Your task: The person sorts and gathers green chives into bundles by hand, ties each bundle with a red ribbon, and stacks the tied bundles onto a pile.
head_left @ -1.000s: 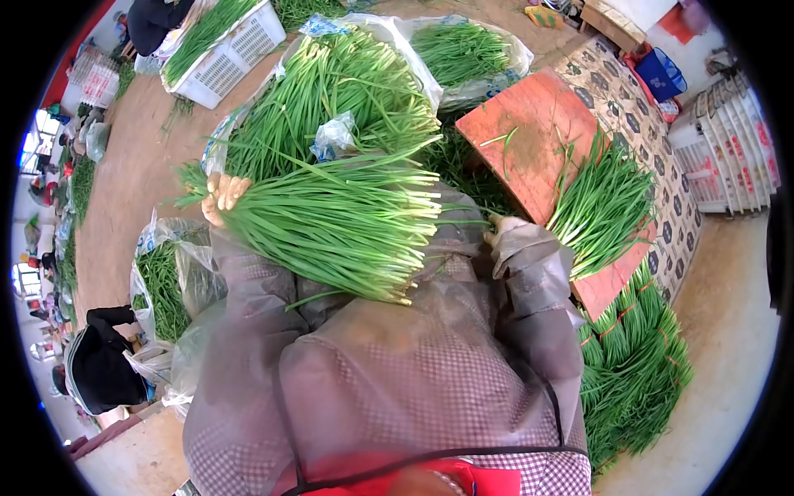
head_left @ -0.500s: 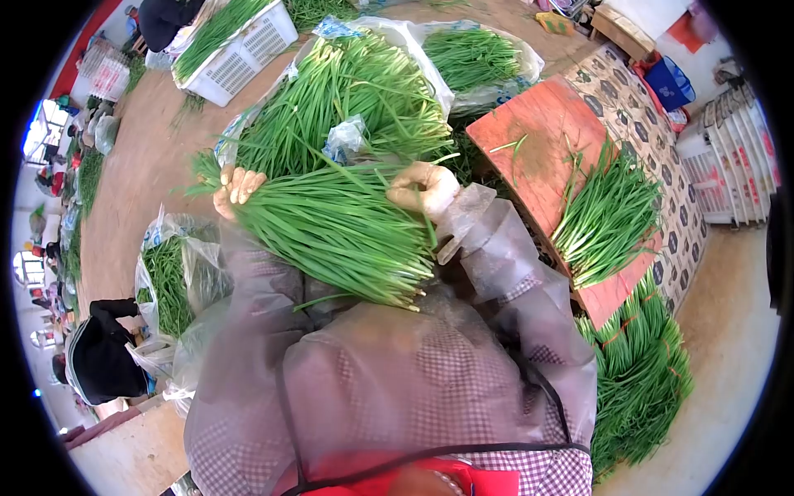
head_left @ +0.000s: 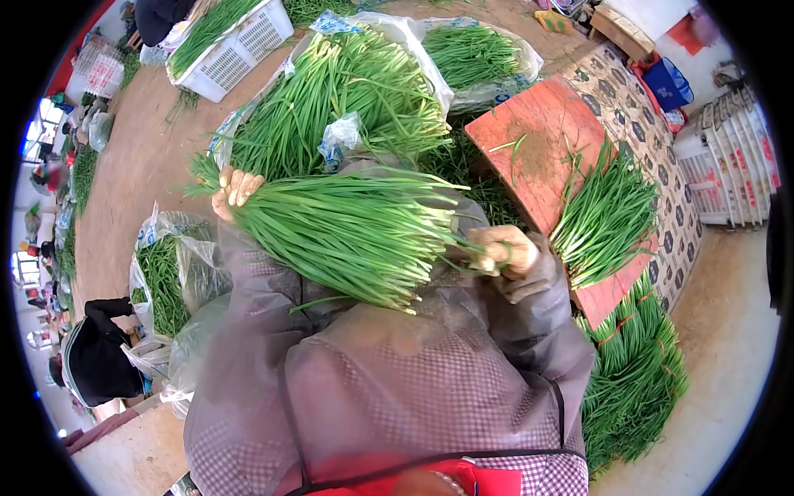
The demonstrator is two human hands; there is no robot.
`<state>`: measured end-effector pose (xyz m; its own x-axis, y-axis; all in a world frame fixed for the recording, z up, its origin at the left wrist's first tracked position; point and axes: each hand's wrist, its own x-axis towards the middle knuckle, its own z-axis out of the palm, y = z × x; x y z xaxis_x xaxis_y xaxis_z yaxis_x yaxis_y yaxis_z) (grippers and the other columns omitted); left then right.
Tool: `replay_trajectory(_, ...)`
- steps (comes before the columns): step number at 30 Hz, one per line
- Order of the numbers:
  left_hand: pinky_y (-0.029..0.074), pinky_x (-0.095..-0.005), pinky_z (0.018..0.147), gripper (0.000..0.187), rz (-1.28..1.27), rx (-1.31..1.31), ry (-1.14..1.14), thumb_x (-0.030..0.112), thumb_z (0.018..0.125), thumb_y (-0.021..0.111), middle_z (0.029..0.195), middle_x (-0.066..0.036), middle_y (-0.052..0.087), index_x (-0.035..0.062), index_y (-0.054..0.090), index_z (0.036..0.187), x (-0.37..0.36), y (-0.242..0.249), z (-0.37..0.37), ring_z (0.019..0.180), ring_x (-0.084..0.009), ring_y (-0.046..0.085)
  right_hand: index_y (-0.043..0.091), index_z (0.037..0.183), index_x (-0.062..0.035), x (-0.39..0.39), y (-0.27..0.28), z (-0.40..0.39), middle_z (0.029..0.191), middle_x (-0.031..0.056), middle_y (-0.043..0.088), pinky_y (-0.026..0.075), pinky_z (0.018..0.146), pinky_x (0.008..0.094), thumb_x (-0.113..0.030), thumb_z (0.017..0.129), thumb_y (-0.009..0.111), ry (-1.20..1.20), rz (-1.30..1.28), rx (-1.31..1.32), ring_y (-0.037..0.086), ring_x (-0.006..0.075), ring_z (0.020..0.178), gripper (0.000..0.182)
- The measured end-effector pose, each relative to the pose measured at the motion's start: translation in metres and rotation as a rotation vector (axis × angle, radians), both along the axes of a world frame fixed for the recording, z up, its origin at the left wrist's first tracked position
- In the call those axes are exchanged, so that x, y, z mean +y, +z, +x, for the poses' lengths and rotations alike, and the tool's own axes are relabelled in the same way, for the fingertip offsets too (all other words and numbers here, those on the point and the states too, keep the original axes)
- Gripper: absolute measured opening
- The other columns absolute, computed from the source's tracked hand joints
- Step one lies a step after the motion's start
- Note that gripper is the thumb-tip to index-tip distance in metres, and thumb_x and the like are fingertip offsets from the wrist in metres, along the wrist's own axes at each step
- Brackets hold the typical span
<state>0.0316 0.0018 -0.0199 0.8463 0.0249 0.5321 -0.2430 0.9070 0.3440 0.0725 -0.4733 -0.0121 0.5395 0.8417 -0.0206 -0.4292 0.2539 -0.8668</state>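
Note:
My left hand (head_left: 237, 190) is closed round the narrow end of a bunch of long green stalks (head_left: 347, 231), which fans out to the right across my chest. Right of the fanned pale ends, my right hand (head_left: 506, 250) is closed with its fingers pinched on a few thin stalks (head_left: 463, 241). Behind the bunch, a big plastic-lined pile of green stalks (head_left: 331, 99) has a crumpled clear bag (head_left: 341, 136) on it. Another loose bunch (head_left: 608, 211) lies on the red board (head_left: 538, 124) at the right.
Tied bundles (head_left: 633, 380) lie below the board. A second bagged pile (head_left: 471, 54) and a white crate (head_left: 231, 54) stand behind. Left are an open bag of greens (head_left: 165, 281) and a person in black (head_left: 99, 355). Stacked white crates (head_left: 724, 165) stand far right.
My right hand has moved right and down from the top of the bunch, with thin stalks in its fingers. My left hand still grips the bunch, nearly in place.

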Motion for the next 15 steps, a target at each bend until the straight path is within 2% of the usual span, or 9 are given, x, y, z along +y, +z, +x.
replay_trajectory(4, 0.038, -0.0258, 0.072, 0.008, -0.054, 0.051, 0.039, 0.008, 0.083, 0.054, 0.064, 0.003, 0.045, 0.0086, 0.05, 0.089, -0.006, 0.001, -0.003, 0.062, -0.0097, 0.046, 0.056, 0.068, -0.0037, -0.038, -0.037, -0.016, 0.065, 0.0061, 0.049, 0.033, 0.049, 0.0247, -0.03, 0.088, 0.058, -0.118, 0.232, 0.233, 0.042, 0.0153, 0.053, 0.033)
replay_trajectory(6, 0.038, -0.0257, 0.072, 0.008, -0.071, 0.049, 0.043, 0.008, 0.083, 0.055, 0.063, 0.003, 0.045, 0.0087, 0.05, 0.089, -0.008, 0.0, -0.001, 0.062, -0.0096, 0.046, 0.056, 0.073, -0.004, -0.046, -0.058, -0.024, 0.064, 0.0049, 0.048, 0.034, 0.049, 0.0246, -0.024, 0.088, 0.057, -0.356, 0.462, 0.479, 0.041, 0.0145, 0.052, 0.025)
replay_trajectory(7, 0.038, -0.0256, 0.072, 0.009, -0.072, 0.058, 0.051, 0.008, 0.082, 0.055, 0.063, 0.003, 0.045, 0.0086, 0.05, 0.089, -0.007, -0.001, -0.002, 0.061, -0.0096, 0.046, 0.056, 0.073, -0.004, -0.05, -0.073, -0.023, 0.064, 0.0049, 0.048, 0.034, 0.049, 0.0246, -0.024, 0.088, 0.057, -0.355, 0.461, 0.48, 0.041, 0.0145, 0.052, 0.025)
replay_trajectory(9, 0.038, -0.0255, 0.072, 0.009, -0.073, 0.069, 0.056, 0.007, 0.082, 0.055, 0.063, 0.003, 0.045, 0.0086, 0.05, 0.089, -0.007, -0.002, -0.003, 0.061, -0.0095, 0.046, 0.057, 0.078, -0.0037, -0.06, -0.099, -0.02, 0.069, 0.0059, 0.051, 0.036, 0.049, 0.0246, -0.02, 0.088, 0.057, -0.572, -0.087, 0.3, 0.045, 0.0132, 0.053, 0.019)
replay_trajectory(10, 0.038, -0.0257, 0.072, 0.009, -0.084, 0.067, 0.052, 0.008, 0.082, 0.055, 0.063, 0.003, 0.045, 0.0085, 0.05, 0.089, -0.007, -0.003, -0.002, 0.061, -0.0096, 0.046, 0.058, 0.085, -0.0028, -0.067, -0.106, -0.019, 0.078, 0.0074, 0.058, 0.042, 0.055, 0.0264, -0.017, 0.088, 0.056, -0.492, -0.62, 0.228, 0.052, 0.0141, 0.061, 0.014)
replay_trajectory(11, 0.038, -0.0259, 0.072, 0.009, -0.095, 0.065, 0.05, 0.008, 0.082, 0.055, 0.063, 0.002, 0.045, 0.0084, 0.05, 0.089, -0.007, -0.004, -0.002, 0.061, -0.0097, 0.046, 0.057, 0.104, -0.0005, -0.051, -0.108, -0.012, 0.094, 0.0143, 0.062, 0.05, 0.072, 0.034, -0.019, 0.085, 0.059, -0.296, -0.958, -0.088, 0.061, 0.0256, 0.079, 0.027)
replay_trajectory(13, 0.038, -0.026, 0.073, 0.009, -0.076, 0.063, 0.043, 0.008, 0.082, 0.055, 0.063, 0.002, 0.045, 0.0083, 0.05, 0.089, -0.005, -0.005, -0.002, 0.061, -0.0098, 0.046, 0.048, 0.126, -0.0004, -0.048, -0.097, -0.023, 0.111, 0.0227, 0.059, 0.046, 0.091, 0.041, -0.02, 0.081, 0.061, -0.282, -1.601, -0.749, 0.058, 0.0351, 0.104, 0.05)
replay_trajectory(14, 0.038, -0.0262, 0.073, 0.009, -0.059, 0.06, 0.035, 0.009, 0.083, 0.055, 0.064, 0.002, 0.045, 0.0081, 0.05, 0.09, -0.004, -0.005, -0.001, 0.061, -0.0099, 0.046, 0.043, 0.131, -0.0041, -0.042, -0.081, -0.009, 0.126, 0.0268, 0.049, 0.043, 0.096, 0.0438, -0.02, 0.075, 0.064, -0.234, -1.492, -0.66, 0.049, 0.0408, 0.116, 0.062)
replay_trajectory(15, 0.038, -0.0262, 0.073, 0.009, -0.06, 0.06, 0.031, 0.009, 0.083, 0.055, 0.064, 0.002, 0.045, 0.0081, 0.05, 0.09, -0.003, -0.007, -0.001, 0.061, -0.0099, 0.046, 0.045, 0.131, -0.0037, -0.04, -0.08, 0.002, 0.128, 0.0242, 0.049, 0.043, 0.096, 0.0409, -0.018, 0.076, 0.062, -0.318, -1.243, -0.792, 0.051, 0.0388, 0.115, 0.059)
